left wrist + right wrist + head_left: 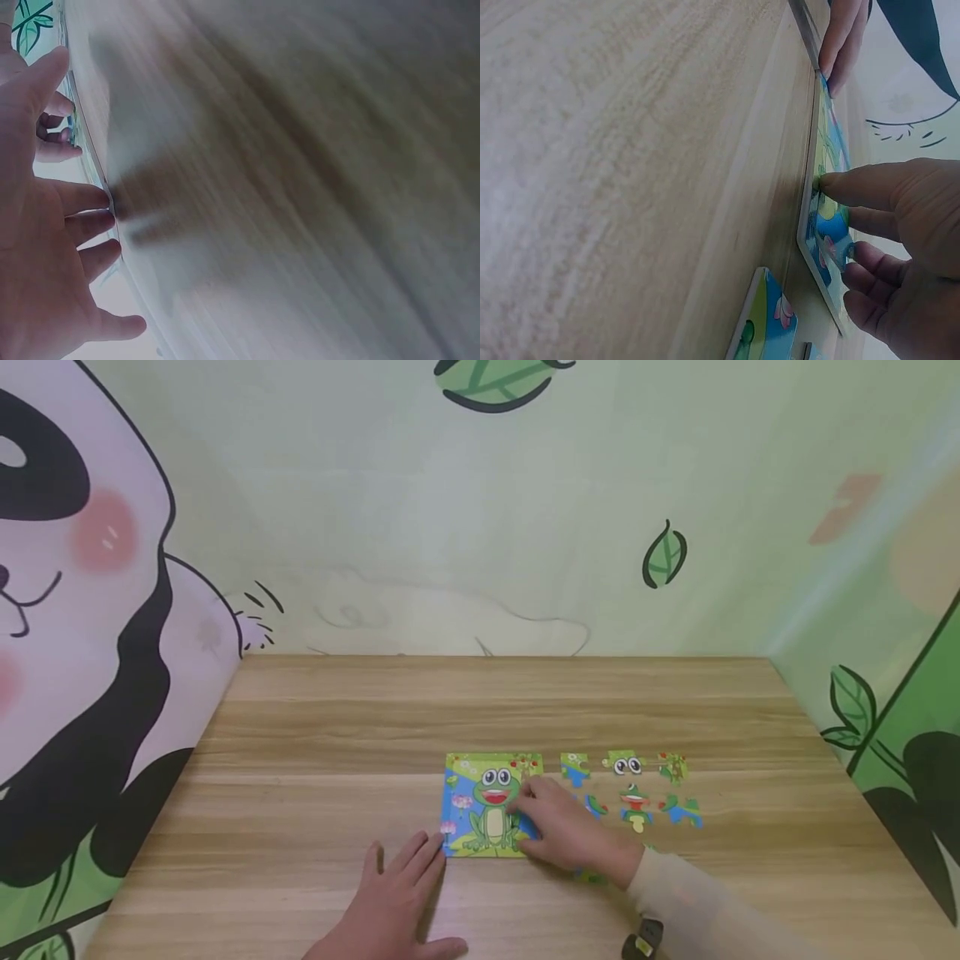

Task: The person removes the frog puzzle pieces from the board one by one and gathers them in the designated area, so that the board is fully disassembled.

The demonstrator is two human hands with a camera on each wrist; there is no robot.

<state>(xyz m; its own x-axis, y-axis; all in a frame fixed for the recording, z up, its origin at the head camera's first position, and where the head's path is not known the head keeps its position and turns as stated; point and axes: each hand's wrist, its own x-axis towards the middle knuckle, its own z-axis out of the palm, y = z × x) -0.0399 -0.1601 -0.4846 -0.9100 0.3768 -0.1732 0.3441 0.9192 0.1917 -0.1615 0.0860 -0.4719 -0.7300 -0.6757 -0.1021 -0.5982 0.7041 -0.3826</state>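
Note:
A square frog puzzle board [487,806] lies flat on the wooden table [480,710]. My left hand [397,893] rests flat on the table, its straight fingertips [844,37] touching the board's near left corner. My right hand [562,831] covers the board's right lower part. In the right wrist view its index finger [855,186] presses on the board [826,150], while the curled lower fingers seem to pinch a small blue puzzle piece [838,253] at the board's surface. The left wrist view shows the left hand [45,247] spread against the board's edge [94,165].
Several loose puzzle pieces [633,802] lie in rows just right of the board, one more [592,877] under my right wrist. A loose piece [769,322] shows near the right hand. Walls with panda and leaf drawings close in the table on the far, left and right sides.

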